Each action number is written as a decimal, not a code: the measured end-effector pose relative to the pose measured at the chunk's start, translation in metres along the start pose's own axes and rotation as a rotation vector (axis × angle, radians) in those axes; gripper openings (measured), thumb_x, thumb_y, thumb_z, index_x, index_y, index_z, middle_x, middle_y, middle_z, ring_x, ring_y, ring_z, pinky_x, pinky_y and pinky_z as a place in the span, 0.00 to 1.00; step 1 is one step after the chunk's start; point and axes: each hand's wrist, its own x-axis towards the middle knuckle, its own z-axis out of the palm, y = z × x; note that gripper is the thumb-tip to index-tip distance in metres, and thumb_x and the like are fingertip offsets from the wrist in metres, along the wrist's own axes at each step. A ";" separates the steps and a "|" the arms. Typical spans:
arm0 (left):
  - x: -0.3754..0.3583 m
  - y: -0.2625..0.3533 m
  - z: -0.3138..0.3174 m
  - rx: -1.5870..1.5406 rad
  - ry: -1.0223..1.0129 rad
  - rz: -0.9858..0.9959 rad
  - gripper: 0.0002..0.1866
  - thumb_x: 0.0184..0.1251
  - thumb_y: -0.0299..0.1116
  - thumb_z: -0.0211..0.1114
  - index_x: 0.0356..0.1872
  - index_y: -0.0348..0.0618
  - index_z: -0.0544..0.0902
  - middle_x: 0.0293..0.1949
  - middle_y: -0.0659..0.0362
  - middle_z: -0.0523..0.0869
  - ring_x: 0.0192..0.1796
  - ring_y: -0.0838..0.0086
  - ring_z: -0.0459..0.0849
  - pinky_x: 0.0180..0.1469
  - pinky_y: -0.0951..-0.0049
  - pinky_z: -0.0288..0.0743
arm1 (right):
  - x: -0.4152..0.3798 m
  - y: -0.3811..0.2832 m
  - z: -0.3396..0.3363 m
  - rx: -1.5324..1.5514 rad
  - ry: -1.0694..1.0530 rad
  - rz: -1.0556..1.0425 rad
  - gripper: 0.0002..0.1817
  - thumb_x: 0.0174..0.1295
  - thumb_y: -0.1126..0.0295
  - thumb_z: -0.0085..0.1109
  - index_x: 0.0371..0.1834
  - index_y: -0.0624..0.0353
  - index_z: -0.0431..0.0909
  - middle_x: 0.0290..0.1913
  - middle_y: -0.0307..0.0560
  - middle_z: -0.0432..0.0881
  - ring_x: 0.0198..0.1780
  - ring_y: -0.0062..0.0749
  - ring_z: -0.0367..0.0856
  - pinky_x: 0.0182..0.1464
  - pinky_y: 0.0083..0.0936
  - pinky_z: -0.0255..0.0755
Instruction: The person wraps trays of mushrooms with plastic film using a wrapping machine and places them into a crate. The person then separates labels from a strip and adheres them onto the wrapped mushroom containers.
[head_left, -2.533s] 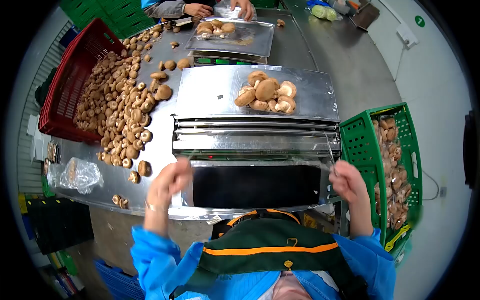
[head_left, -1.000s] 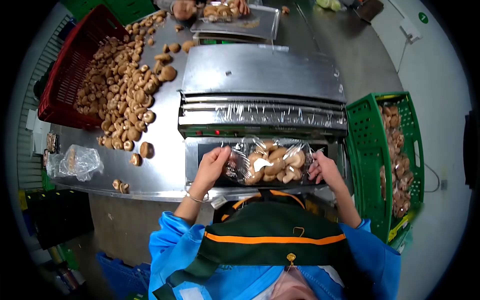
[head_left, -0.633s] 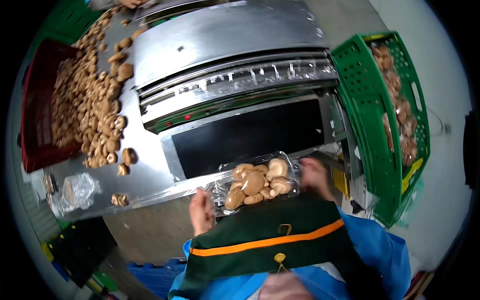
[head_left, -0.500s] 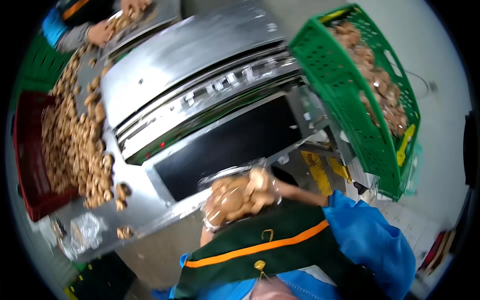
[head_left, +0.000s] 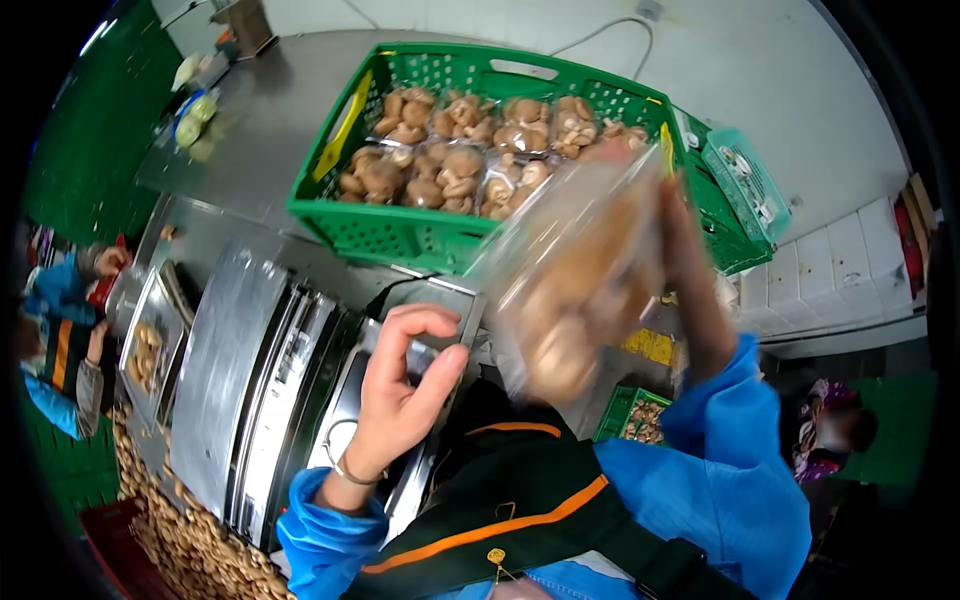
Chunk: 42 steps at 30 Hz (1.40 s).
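Observation:
A clear-wrapped pack of brown mushrooms [head_left: 575, 285], blurred by motion, is up in front of me, tilted. My right hand [head_left: 685, 265] grips its right side; the fingers are partly hidden behind the pack. My left hand [head_left: 408, 385] is apart from the pack, to its left, with nothing in it and its thumb and bent fingers spread. Beyond the raised pack stands a green crate [head_left: 400, 232] holding several wrapped mushroom packs [head_left: 455, 180] in rows. The raised pack overlaps the crate's front right part in the view.
On my left is a metal wrapping machine [head_left: 225, 370]. Loose mushrooms [head_left: 190, 530] lie beyond it by a red crate [head_left: 115, 545]. A co-worker [head_left: 65, 350] stands at far left. A teal basket [head_left: 745, 190] sits right of the green crate, and a smaller green crate [head_left: 615, 412] is lower down.
My view has turned right, toward the green crate. The mushroom pack has risen from in front of my apron in my right hand. My left hand has come off it and opened.

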 end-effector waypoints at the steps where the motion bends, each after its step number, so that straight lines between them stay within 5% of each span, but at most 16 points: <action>1: 0.023 0.000 0.003 0.272 -0.065 0.183 0.11 0.55 0.26 0.62 0.40 0.42 0.74 0.40 0.58 0.78 0.46 0.68 0.75 0.53 0.71 0.61 | 0.026 -0.034 -0.038 -0.097 0.020 0.029 0.39 0.60 0.39 0.43 0.66 0.58 0.56 0.57 0.52 0.70 0.56 0.37 0.71 0.57 0.35 0.68; 9: 0.113 -0.019 0.073 0.444 -0.337 0.323 0.10 0.55 0.24 0.61 0.40 0.43 0.77 0.40 0.58 0.80 0.47 0.63 0.75 0.53 0.69 0.61 | 0.131 -0.042 -0.190 -1.359 -0.580 0.694 0.22 0.59 0.53 0.54 0.48 0.58 0.78 0.42 0.43 0.81 0.43 0.25 0.78 0.46 0.26 0.72; 12: 0.096 0.005 0.064 -0.013 -0.427 -0.070 0.10 0.54 0.23 0.61 0.40 0.38 0.78 0.39 0.55 0.81 0.42 0.65 0.78 0.47 0.67 0.69 | 0.120 0.005 -0.191 -1.617 -0.620 0.445 0.20 0.58 0.55 0.56 0.43 0.60 0.79 0.35 0.47 0.81 0.41 0.33 0.78 0.44 0.28 0.70; 15: 0.079 0.040 0.048 -0.592 -0.640 -0.024 0.05 0.58 0.24 0.60 0.33 0.33 0.79 0.35 0.51 0.82 0.34 0.62 0.80 0.39 0.65 0.72 | 0.087 -0.005 -0.161 -1.842 -0.245 0.166 0.20 0.57 0.52 0.55 0.29 0.61 0.79 0.38 0.54 0.77 0.44 0.47 0.76 0.43 0.36 0.70; 16: 0.070 0.038 0.042 -0.730 -0.731 0.014 0.13 0.59 0.23 0.61 0.46 0.35 0.78 0.44 0.47 0.79 0.43 0.57 0.78 0.45 0.65 0.72 | 0.075 -0.011 -0.148 -1.839 -0.176 0.282 0.22 0.56 0.51 0.55 0.29 0.62 0.78 0.39 0.56 0.76 0.44 0.48 0.76 0.43 0.38 0.70; 18: 0.037 0.046 0.069 -1.039 -0.606 0.182 0.12 0.65 0.29 0.53 0.39 0.28 0.77 0.39 0.42 0.79 0.29 0.61 0.80 0.28 0.71 0.75 | 0.056 -0.018 -0.132 -1.821 -0.052 0.510 0.25 0.55 0.48 0.55 0.30 0.65 0.76 0.42 0.60 0.73 0.44 0.52 0.74 0.44 0.41 0.69; 21: 0.024 0.049 0.062 -1.081 -0.589 0.223 0.12 0.64 0.25 0.52 0.46 0.27 0.75 0.43 0.41 0.77 0.31 0.61 0.80 0.30 0.72 0.75 | 0.050 0.033 -0.163 -1.858 0.024 0.437 0.30 0.52 0.45 0.56 0.34 0.68 0.73 0.46 0.64 0.69 0.44 0.56 0.73 0.45 0.41 0.69; 24: -0.021 0.036 0.049 -0.983 -0.500 0.188 0.09 0.60 0.24 0.58 0.41 0.32 0.78 0.40 0.47 0.80 0.33 0.64 0.81 0.34 0.69 0.74 | 0.065 0.038 -0.197 -1.733 -0.127 0.305 0.27 0.50 0.48 0.61 0.32 0.66 0.69 0.34 0.53 0.70 0.35 0.40 0.69 0.39 0.32 0.67; 25: -0.031 0.030 0.034 -0.862 -0.508 0.155 0.04 0.60 0.23 0.59 0.32 0.33 0.80 0.35 0.51 0.82 0.33 0.64 0.80 0.35 0.66 0.72 | 0.072 0.031 -0.197 -1.606 -0.166 0.559 0.24 0.52 0.51 0.60 0.31 0.64 0.70 0.33 0.52 0.69 0.36 0.40 0.69 0.40 0.31 0.65; 27: -0.084 0.015 0.029 -0.630 -0.258 0.012 0.04 0.60 0.24 0.60 0.28 0.34 0.80 0.32 0.53 0.82 0.32 0.68 0.80 0.33 0.69 0.72 | 0.063 0.023 -0.200 -1.739 -0.320 -0.213 0.17 0.59 0.60 0.56 0.42 0.64 0.73 0.44 0.50 0.72 0.38 0.31 0.72 0.40 0.23 0.68; 29: -0.152 -0.006 0.040 -0.411 0.136 -0.438 0.09 0.59 0.29 0.63 0.21 0.38 0.78 0.26 0.57 0.81 0.29 0.74 0.79 0.33 0.74 0.71 | 0.047 0.021 -0.136 -1.482 -0.036 -0.366 0.13 0.63 0.66 0.51 0.46 0.63 0.73 0.43 0.48 0.75 0.37 0.25 0.74 0.41 0.19 0.69; 32: -0.250 -0.062 0.080 -0.461 0.924 -0.853 0.11 0.64 0.34 0.59 0.25 0.38 0.80 0.28 0.63 0.81 0.33 0.83 0.76 0.36 0.81 0.70 | -0.005 0.037 -0.021 -0.892 0.079 -0.112 0.10 0.66 0.70 0.47 0.45 0.63 0.74 0.36 0.45 0.77 0.35 0.22 0.74 0.41 0.19 0.69; 36: -0.383 -0.146 0.109 -0.013 1.821 -0.708 0.20 0.66 0.45 0.56 0.44 0.35 0.75 0.39 0.57 0.79 0.42 0.77 0.73 0.51 0.76 0.65 | -0.129 0.110 0.117 -0.840 -0.648 0.262 0.08 0.58 0.75 0.53 0.41 0.59 0.77 0.35 0.40 0.78 0.37 0.24 0.76 0.42 0.20 0.70; 37: -0.397 -0.158 0.099 0.181 1.969 -0.736 0.24 0.66 0.47 0.56 0.50 0.34 0.73 0.45 0.55 0.78 0.48 0.74 0.73 0.56 0.73 0.63 | -0.158 0.124 0.135 -0.917 -0.936 0.045 0.07 0.56 0.75 0.56 0.38 0.59 0.78 0.36 0.43 0.80 0.38 0.28 0.78 0.41 0.22 0.70; 38: -0.407 -0.163 0.091 0.016 1.834 -0.671 0.24 0.66 0.46 0.55 0.52 0.33 0.72 0.48 0.55 0.76 0.51 0.74 0.71 0.57 0.74 0.62 | -0.184 0.140 0.150 -0.828 -1.129 -0.245 0.06 0.54 0.76 0.57 0.36 0.59 0.79 0.37 0.46 0.80 0.38 0.35 0.79 0.41 0.24 0.71; 42: -0.415 -0.182 0.082 -0.361 1.319 -0.604 0.24 0.64 0.40 0.60 0.54 0.32 0.71 0.49 0.56 0.78 0.51 0.76 0.74 0.55 0.76 0.66 | -0.225 0.142 0.187 -0.681 -1.350 -0.230 0.08 0.53 0.78 0.57 0.37 0.60 0.78 0.35 0.46 0.80 0.39 0.38 0.79 0.41 0.27 0.71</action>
